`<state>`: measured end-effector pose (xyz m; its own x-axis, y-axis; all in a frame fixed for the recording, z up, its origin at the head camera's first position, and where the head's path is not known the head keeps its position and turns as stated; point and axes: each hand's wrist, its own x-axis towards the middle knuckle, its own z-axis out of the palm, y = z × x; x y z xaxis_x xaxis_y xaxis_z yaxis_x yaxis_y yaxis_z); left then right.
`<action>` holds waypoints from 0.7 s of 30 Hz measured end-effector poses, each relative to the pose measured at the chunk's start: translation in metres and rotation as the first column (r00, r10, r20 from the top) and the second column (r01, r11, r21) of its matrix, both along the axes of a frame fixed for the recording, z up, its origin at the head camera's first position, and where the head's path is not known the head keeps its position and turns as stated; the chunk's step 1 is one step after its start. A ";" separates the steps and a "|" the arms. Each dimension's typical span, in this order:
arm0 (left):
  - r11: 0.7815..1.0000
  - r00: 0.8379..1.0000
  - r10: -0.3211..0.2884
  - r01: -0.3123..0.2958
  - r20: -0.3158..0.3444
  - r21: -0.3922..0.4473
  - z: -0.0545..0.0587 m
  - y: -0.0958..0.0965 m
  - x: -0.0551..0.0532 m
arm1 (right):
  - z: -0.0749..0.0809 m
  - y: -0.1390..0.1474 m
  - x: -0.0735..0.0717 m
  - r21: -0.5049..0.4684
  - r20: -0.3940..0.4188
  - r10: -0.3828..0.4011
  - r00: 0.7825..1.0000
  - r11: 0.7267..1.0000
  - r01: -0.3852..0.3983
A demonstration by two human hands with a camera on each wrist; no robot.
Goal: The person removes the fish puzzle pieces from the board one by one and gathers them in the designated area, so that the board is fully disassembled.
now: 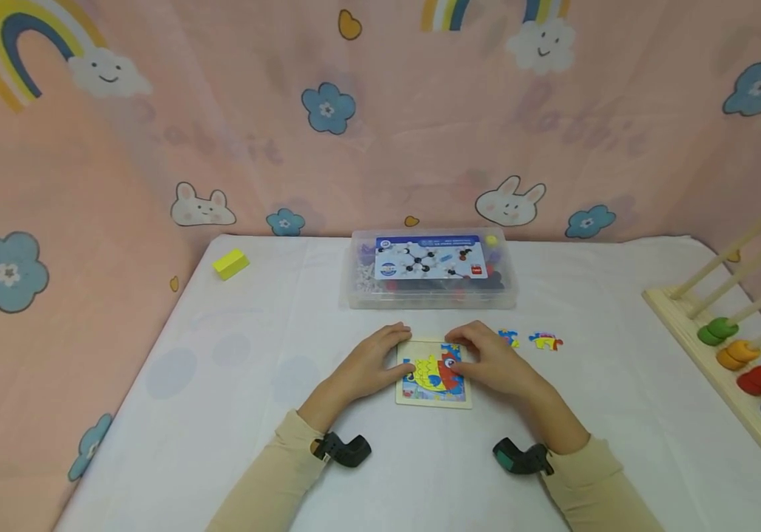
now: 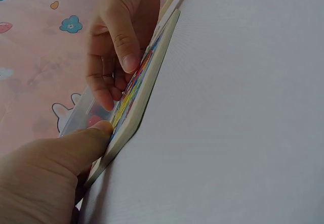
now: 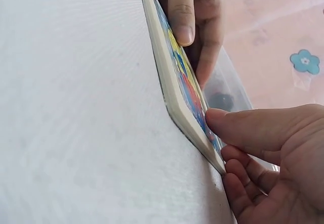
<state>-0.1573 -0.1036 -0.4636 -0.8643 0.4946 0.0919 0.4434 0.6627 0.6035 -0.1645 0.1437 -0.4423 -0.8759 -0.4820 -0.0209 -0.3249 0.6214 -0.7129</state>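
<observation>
A small square wooden jigsaw puzzle (image 1: 432, 374) with a yellow and red fish-like picture lies on the white cloth. Bare pale wood shows in its upper left part. My left hand (image 1: 372, 363) holds its left side, thumb over the face and the other fingers along the far left edge. At the opposite side my right hand (image 1: 495, 362) grips the puzzle; in the right wrist view its thumb (image 3: 243, 128) lies on the picture and the curled fingers meet the edge. Two loose jigsaw pieces, a blue one (image 1: 508, 338) and a yellow-red one (image 1: 545, 341), lie just beyond the right hand.
Behind the puzzle stands a clear plastic case (image 1: 430, 294) with a molecule label. A yellow block (image 1: 230, 264) sits at the far left. On the right is a wooden peg rack (image 1: 719, 369) with coloured rings. A pink patterned cloth (image 1: 380, 170) hangs behind the table.
</observation>
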 end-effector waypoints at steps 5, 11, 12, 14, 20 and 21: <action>1.000 1.000 0.002 -0.002 0.001 -0.003 0.001 0.000 0.000 | -0.004 -0.001 0.000 0.021 -0.031 -0.005 1.000 1.000 0.005; 1.000 1.000 0.005 -0.005 0.002 0.003 0.002 0.000 0.000 | -0.004 -0.004 0.001 0.079 -0.046 0.001 0.999 0.997 0.003; 1.000 1.000 0.006 -0.006 0.005 0.004 0.002 0.000 0.000 | -0.004 -0.004 0.001 0.084 -0.042 0.000 0.999 0.996 0.003; 1.000 1.000 0.007 -0.007 0.009 0.002 0.001 0.000 0.000 | -0.004 -0.005 0.002 0.093 -0.030 -0.007 1.000 0.996 0.010; 1.000 1.000 0.009 -0.009 0.019 0.002 -0.001 0.001 -0.001 | -0.004 -0.005 0.004 0.105 -0.028 -0.010 1.000 0.994 0.013; 1.000 1.000 0.009 -0.009 0.020 0.004 -0.001 0.001 0.000 | -0.004 -0.005 0.004 0.104 -0.032 -0.009 0.999 0.994 0.012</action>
<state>-0.1576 -0.1026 -0.4642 -0.8702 0.4868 0.0763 0.4254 0.6641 0.6148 -0.1605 0.1392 -0.4461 -0.8819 -0.4694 -0.0427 -0.3396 0.6955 -0.6332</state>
